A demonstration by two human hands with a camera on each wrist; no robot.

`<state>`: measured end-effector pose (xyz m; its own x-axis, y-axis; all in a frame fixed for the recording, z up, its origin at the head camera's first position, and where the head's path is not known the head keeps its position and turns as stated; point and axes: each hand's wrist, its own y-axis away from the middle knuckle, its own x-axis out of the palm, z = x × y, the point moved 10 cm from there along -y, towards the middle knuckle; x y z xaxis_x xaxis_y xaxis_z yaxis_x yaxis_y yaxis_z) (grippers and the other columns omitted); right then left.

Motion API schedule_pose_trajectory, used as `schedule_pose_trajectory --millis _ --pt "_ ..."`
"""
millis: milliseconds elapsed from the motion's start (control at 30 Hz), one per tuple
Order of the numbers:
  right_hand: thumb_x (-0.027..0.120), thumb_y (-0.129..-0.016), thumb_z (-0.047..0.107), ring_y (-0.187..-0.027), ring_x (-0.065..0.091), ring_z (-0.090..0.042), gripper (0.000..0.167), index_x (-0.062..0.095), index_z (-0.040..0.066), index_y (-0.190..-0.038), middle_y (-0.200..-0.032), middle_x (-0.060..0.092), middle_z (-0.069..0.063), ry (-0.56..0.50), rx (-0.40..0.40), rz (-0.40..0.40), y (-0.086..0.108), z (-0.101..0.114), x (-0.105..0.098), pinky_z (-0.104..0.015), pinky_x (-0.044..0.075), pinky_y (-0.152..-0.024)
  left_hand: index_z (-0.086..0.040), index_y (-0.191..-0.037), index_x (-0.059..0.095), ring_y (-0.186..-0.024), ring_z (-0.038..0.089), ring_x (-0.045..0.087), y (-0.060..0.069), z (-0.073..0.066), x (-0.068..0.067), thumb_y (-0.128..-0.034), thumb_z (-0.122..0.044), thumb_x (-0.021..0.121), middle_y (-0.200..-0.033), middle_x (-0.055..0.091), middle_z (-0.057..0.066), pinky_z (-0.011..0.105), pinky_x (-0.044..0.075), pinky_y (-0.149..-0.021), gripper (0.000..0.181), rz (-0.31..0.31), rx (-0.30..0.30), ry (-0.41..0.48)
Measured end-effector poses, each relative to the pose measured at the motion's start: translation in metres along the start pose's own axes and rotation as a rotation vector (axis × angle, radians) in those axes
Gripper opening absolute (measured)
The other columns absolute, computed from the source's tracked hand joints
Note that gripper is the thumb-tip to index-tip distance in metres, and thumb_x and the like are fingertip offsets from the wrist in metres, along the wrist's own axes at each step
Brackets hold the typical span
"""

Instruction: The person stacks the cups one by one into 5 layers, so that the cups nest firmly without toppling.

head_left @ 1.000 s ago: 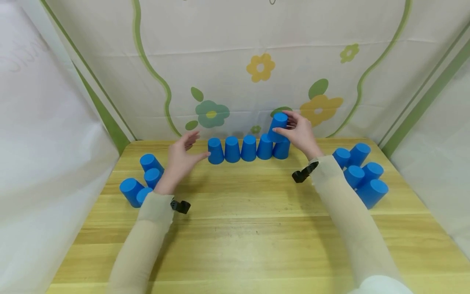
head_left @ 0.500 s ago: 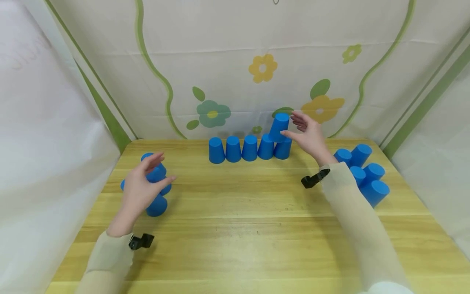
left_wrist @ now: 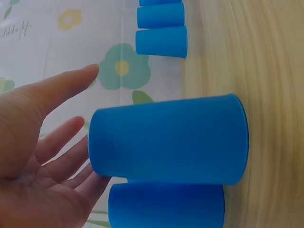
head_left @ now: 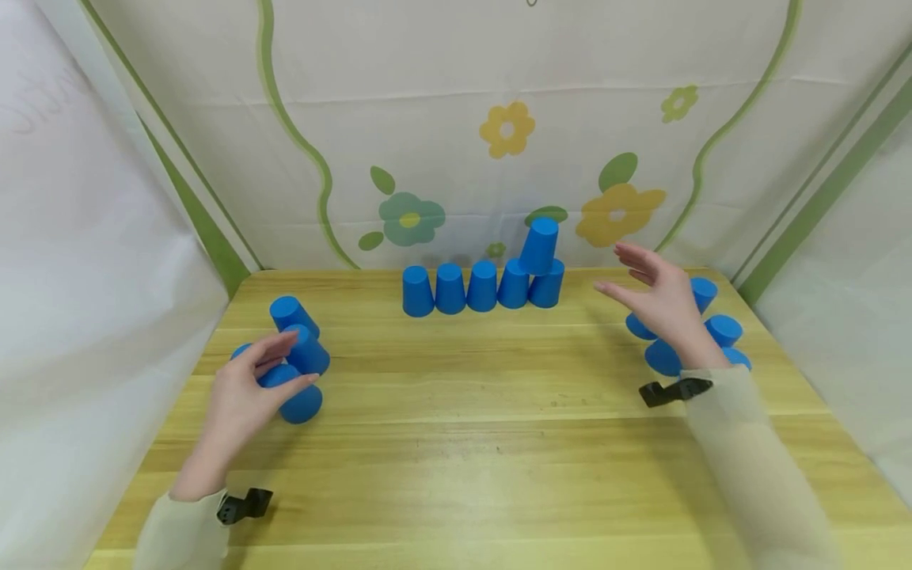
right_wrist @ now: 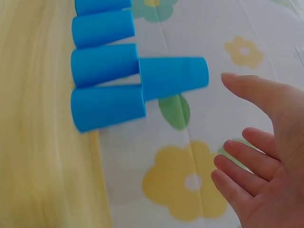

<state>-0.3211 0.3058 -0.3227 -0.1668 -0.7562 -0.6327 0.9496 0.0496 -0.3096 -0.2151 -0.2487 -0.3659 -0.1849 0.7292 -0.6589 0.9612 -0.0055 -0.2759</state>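
Several upside-down blue cups (head_left: 482,286) stand in a row at the back of the table. One more blue cup (head_left: 539,247) rests on top of the two rightmost ones. My left hand (head_left: 245,392) hovers at the left group, thumb and fingers spread above and around its nearest cup (head_left: 302,402). In the left wrist view the thumb is apart from that cup (left_wrist: 168,142); whether the fingertips behind it touch cannot be told. My right hand (head_left: 666,305), thumb and fingers apart and holding nothing, is over the right group, partly hiding its cups (head_left: 663,358).
Other left-group cups (head_left: 294,315) stand just beyond my left hand. More cups (head_left: 723,329) sit to the right of my right hand. The wooden table (head_left: 463,459) backs onto a flowered curtain (head_left: 427,142), with white cloth at both sides.
My left hand has gone from the row's left end to the left group. My right hand has let go of the upper cup and drawn back rightward; that cup stays put.
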Motion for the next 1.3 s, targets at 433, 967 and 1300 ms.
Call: schedule_pose_trajectory --millis 433,967,1300 --pt "0.077 -0.093 0.038 -0.135 0.045 -0.043 0.077 0.043 0.008 -0.155 -0.151 0.047 -0.018 0.054 0.152 0.040 0.058 -0.056 -0.046 -0.048 0.040 -0.110 -0.006 -0.148 0.050 -0.126 0.042 0.055 0.010 0.016 0.010 -0.0824 -0.011 0.087 -0.138 0.058 0.020 0.003 0.036 -0.093 0.076 0.231 0.064 0.061" --pt "0.077 -0.092 0.041 -0.129 0.050 -0.049 0.078 0.045 0.001 -0.151 -0.147 0.051 -0.023 0.148 0.199 0.064 0.082 -0.074 -0.058 -0.028 0.047 -0.103 -0.002 -0.140 0.054 -0.120 0.038 0.059 0.008 0.038 0.007 -0.0852 -0.026 0.086 -0.135 0.059 0.018 0.007 0.045 -0.088 0.068 0.245 -0.061 0.090" --pt "0.074 -0.094 0.042 -0.125 0.051 -0.054 0.074 0.048 -0.002 -0.148 -0.143 0.052 -0.029 0.207 0.217 0.048 0.085 -0.081 -0.062 -0.069 0.042 -0.097 -0.002 -0.135 0.059 -0.117 0.036 0.062 0.010 0.042 0.004 -0.0837 -0.036 0.087 -0.131 0.060 0.018 0.017 0.053 -0.087 0.067 0.249 -0.126 0.072"
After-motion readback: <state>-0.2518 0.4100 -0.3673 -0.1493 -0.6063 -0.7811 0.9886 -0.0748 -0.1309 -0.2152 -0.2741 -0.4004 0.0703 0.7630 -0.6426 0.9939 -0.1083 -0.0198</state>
